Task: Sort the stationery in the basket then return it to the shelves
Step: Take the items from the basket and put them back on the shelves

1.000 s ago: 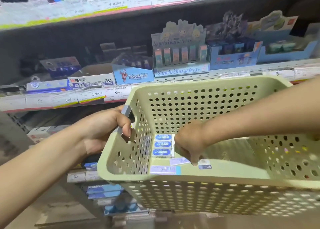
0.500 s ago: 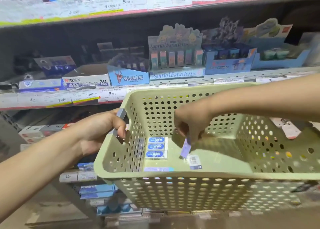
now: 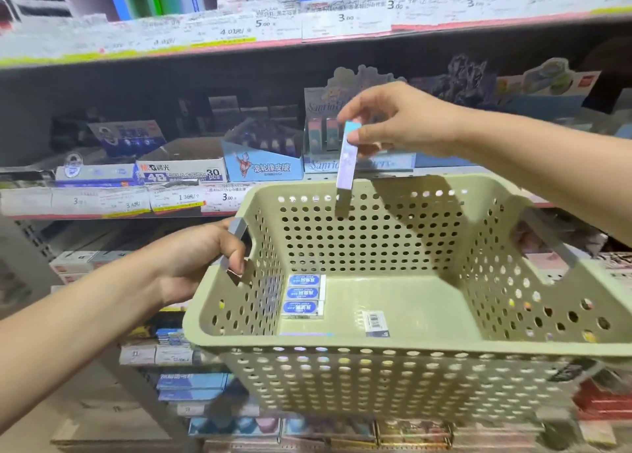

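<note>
I hold a pale green perforated basket [image 3: 376,345] in front of the shop shelves. My left hand [image 3: 198,257] grips its grey left handle. My right hand [image 3: 393,120] pinches the top end of a long pale lilac eraser pack [image 3: 346,160], which hangs upright above the basket's far rim. On the basket floor by the left wall lie three blue-and-white erasers [image 3: 303,296] side by side. A small barcode-labelled item [image 3: 375,322] lies near the front. A thin lilac item [image 3: 304,333] shows just behind the front rim.
The middle shelf [image 3: 136,199] carries price tags and display boxes: a white eraser box [image 3: 181,172], a blue cartoon box [image 3: 263,165] and a character display [image 3: 328,131] behind my right hand. More stock fills the lower shelves [image 3: 191,384].
My right hand lifted the lilac eraser pack from the basket floor to above the far rim. The basket has dropped lower in view. My left hand stays on the handle.
</note>
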### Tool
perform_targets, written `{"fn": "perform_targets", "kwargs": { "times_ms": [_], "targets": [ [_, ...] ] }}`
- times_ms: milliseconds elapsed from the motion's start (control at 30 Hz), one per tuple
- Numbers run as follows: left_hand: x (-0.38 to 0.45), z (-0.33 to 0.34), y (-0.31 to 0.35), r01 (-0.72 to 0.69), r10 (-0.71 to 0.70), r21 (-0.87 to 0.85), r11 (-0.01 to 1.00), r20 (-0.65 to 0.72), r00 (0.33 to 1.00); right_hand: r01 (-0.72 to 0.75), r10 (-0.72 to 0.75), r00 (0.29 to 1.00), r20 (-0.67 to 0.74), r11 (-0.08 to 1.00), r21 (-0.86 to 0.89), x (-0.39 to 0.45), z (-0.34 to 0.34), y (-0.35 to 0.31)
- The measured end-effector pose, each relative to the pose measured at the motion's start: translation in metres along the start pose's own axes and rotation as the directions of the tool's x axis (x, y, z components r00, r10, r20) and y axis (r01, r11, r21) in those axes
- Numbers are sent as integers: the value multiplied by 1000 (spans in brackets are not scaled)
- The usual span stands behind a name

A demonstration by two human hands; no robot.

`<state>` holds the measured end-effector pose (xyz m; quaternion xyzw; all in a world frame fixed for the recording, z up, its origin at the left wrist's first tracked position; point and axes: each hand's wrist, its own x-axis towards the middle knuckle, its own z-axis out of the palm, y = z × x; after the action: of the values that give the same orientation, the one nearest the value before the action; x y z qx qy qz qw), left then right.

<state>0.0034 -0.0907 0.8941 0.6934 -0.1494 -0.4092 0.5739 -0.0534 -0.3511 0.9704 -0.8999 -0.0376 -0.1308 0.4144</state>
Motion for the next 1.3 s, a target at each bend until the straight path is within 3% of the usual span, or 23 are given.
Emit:
{"fn": "perform_targets", "kwargs": {
  "times_ms": [133,200,267,467,667,1100,1300],
  "targets": [
    [4,-3,0,6,-6,12,1000,-4,1000,73,-116,950,-290,985,-154,27,0,11],
    [6,-4,0,7,-7,7,1000,-9,1000,88,-200,913,-356,947,-309,40,1,14],
    [5,-3,0,14,-14,-5,1000,-10,1000,92,-234,896,-378,929,-358,53,0,17],
    [6,-4,-1,8,-8,-14,1000,-9,1000,60,-213,933,-289,887,-458,73,1,21],
    [7,-4,-1,-6,5,-7,1000,-40,999,33,-165,942,-294,913,-407,76,0,22],
    [11,-3,-1,-1,0,-7,1000,-39,999,131,-243,951,-194,879,-459,71,10,32],
    [11,1,-1,-1,1,-7,1000,-27,1000,118,-254,953,-164,812,-572,69,10,30]
  ]
}}
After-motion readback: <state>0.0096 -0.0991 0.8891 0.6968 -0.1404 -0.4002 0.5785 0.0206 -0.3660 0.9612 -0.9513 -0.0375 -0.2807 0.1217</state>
